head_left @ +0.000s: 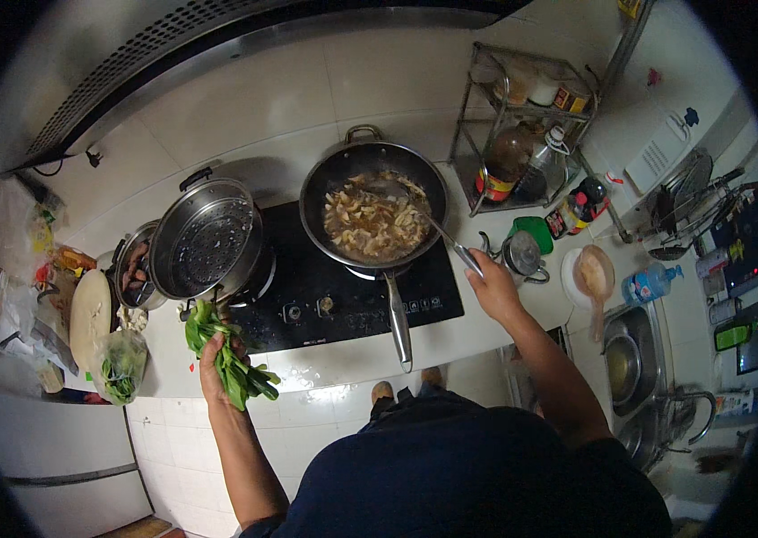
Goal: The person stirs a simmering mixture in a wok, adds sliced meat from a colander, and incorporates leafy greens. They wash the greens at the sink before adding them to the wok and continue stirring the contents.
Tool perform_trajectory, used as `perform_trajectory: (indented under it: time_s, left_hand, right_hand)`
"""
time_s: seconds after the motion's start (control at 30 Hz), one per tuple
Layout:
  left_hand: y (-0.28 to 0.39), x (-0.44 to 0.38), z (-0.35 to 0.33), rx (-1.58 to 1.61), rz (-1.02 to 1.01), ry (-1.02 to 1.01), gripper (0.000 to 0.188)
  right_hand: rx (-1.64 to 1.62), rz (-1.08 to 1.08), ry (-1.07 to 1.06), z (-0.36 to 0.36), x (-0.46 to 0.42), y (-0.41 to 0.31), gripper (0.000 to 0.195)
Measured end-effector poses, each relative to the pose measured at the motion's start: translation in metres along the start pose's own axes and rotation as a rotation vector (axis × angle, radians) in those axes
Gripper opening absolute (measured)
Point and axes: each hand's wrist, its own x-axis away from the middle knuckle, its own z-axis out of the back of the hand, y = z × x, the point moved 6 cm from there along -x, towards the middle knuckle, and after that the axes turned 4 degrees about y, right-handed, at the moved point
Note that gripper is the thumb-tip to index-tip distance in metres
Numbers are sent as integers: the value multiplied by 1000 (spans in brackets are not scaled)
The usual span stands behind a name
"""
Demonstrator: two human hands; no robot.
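Note:
A bunch of leafy greens point(234, 376) is gripped in my left hand point(216, 360), just off the counter's front edge and below the steamer pot. My right hand point(494, 286) holds the handle of a metal cooking utensil point(449, 239), probably a spatula or ladle. Its head reaches into the wok point(442, 171), where the food hides it. Pale sliced pieces of food point(375, 225) lie in brown liquid inside. The wok sits on the right burner of a black glass gas hob point(352, 329), its long handle pointing towards me.
A perforated steamer pot point(211, 235) stands on the left burner. Beside it are a smaller pot point(133, 265), a round cutting board point(89, 319) and a bag of greens point(120, 366). To the right are a bottle rack point(466, 134), a lidded metal pot point(522, 252) and a sink point(658, 336).

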Motion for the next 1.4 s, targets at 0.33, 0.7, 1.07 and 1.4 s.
perform_trajectory:
  time_s: [0.33,0.7,1.07,1.4]
  left_hand:
    - [15,-3,-5,92,-21,-80,24]
    - [-1,-12,-23,42,37,-117,33]
    - [-47,-59,-210,-337,162,-340,35]
    - [-99,-230,-291,-889,-308,-403,47]
  right_hand:
    - [306,5,-26,-22,-2,7,49]
    - [-43,-101,-19,-12,-10,14,44]
    - [-365,-209,6,-10,-1,37,37]
    - [-425,-210,76,9,12,32,38]
